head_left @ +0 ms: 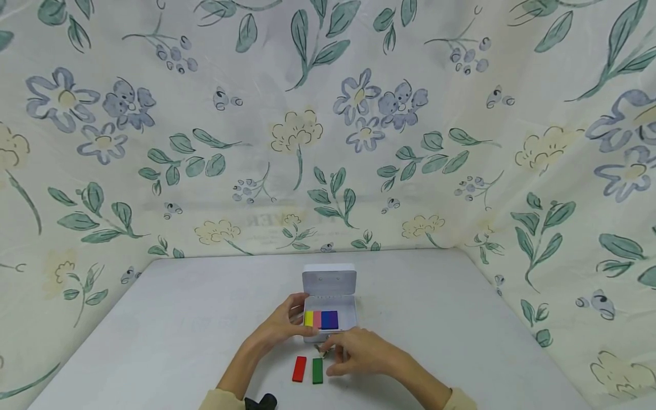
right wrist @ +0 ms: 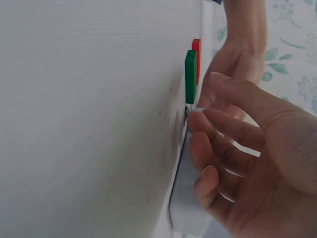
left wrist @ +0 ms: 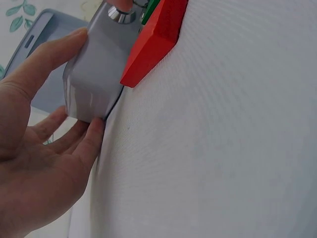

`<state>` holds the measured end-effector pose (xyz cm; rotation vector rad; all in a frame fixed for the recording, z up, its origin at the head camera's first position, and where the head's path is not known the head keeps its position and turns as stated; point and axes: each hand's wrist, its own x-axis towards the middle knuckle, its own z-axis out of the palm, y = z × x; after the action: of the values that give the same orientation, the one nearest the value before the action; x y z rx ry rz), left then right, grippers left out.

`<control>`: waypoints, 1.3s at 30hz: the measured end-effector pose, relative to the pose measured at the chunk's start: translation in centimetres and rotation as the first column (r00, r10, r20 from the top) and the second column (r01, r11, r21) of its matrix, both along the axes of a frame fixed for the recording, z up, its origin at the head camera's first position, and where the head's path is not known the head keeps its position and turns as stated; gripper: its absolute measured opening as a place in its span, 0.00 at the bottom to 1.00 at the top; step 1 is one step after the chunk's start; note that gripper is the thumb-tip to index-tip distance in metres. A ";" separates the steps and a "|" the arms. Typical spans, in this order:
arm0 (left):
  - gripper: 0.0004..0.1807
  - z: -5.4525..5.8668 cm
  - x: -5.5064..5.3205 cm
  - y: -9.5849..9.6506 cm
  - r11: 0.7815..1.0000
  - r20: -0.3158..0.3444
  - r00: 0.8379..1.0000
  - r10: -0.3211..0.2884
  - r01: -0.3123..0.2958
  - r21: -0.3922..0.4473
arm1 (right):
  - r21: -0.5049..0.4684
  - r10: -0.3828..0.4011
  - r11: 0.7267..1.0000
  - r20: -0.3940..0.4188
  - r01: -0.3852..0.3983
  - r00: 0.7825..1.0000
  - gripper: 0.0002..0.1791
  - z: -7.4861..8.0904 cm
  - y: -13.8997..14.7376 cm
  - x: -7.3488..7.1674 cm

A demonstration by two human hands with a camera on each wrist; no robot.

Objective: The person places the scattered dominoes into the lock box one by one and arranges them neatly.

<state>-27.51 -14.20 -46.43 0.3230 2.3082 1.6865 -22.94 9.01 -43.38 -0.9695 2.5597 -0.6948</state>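
Note:
A small pale-grey metal box (head_left: 348, 310) stands with its lid (head_left: 329, 282) raised. My left hand (head_left: 279, 326) grips its left side, thumb at the front and fingers round the side. Inside, yellow (head_left: 308, 319), pink (head_left: 317, 320), blue (head_left: 326, 320) and purple (head_left: 335, 320) blocks sit side by side. My right hand (head_left: 361, 353) is at the box's front, fingers loosely bent around no visible thing, near small metal keys (head_left: 324, 352). A silver lock (left wrist: 122, 16) shows on the box front in the left wrist view. A red block (head_left: 299, 369) and a green block (head_left: 318, 371) lie before the box.
The white tabletop (head_left: 205, 307) spreads around the box. A flowered cloth (head_left: 287, 171) hangs behind the table and along its sides. Near the front edge, by my left sleeve (head_left: 222, 400), a black object (head_left: 266, 402) shows.

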 end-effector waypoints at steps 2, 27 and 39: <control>0.52 0.0 0.0 0.0 1.000 0.004 1.000 0.002 -0.002 -0.002 | 0.012 0.016 1.000 -0.019 -0.016 1.000 0.21 -0.1 -0.2 0.0; 0.52 -0.5 -0.4 -0.2 1.000 -0.003 1.000 0.001 -0.001 -0.003 | 0.099 -0.018 0.995 -0.061 0.024 0.998 0.23 -0.1 -2.1 0.9; 0.53 -0.3 -0.3 -0.2 1.000 -0.003 1.000 -0.001 0.001 -0.001 | 0.113 -0.008 0.993 -0.069 0.016 0.998 0.21 -0.1 -2.3 1.0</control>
<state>-27.79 -14.37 -46.72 0.3271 2.3100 1.6859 -21.95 6.67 -43.46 -0.9567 2.6339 -0.5206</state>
